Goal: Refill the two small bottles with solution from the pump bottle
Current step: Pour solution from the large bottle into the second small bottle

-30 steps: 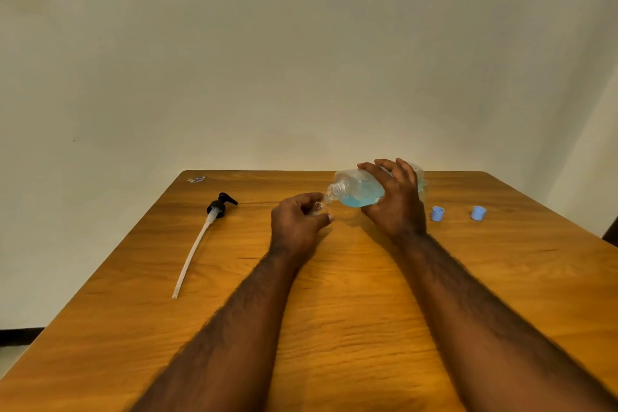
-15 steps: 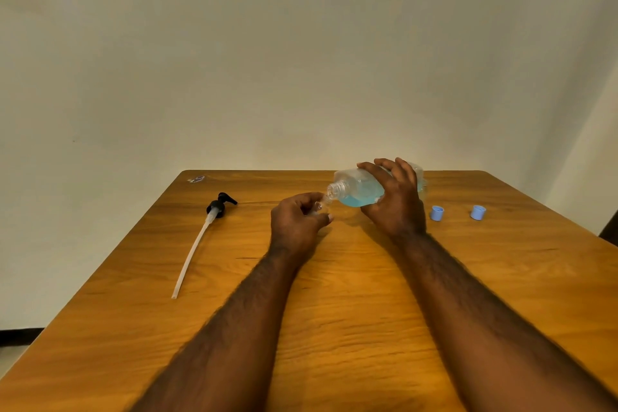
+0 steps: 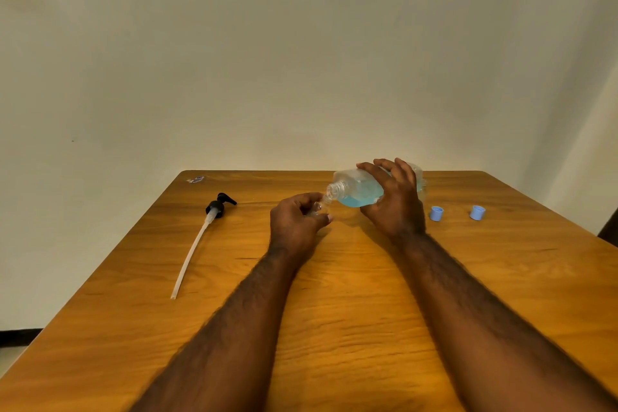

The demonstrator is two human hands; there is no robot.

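The right hand [image 3: 396, 207] is gripping the pump bottle [image 3: 354, 189], lying nearly horizontal, mouth pointing left; the left hand [image 3: 296, 226] is pinching a small bottle [image 3: 319, 206] at that mouth.

The wooden counter [image 3: 351, 311] carries a black pump head [image 3: 219, 206] lying on its side toward the far left corner, with its pale dip tube [image 3: 192, 251] running from it toward the near left edge. Two small blue caps sit apart from each other toward the far right corner, the left cap [image 3: 436, 213] and the right cap [image 3: 477, 212]. A small crumpled scrap [image 3: 196, 179] lies at the far left corner, just beside the far edge.
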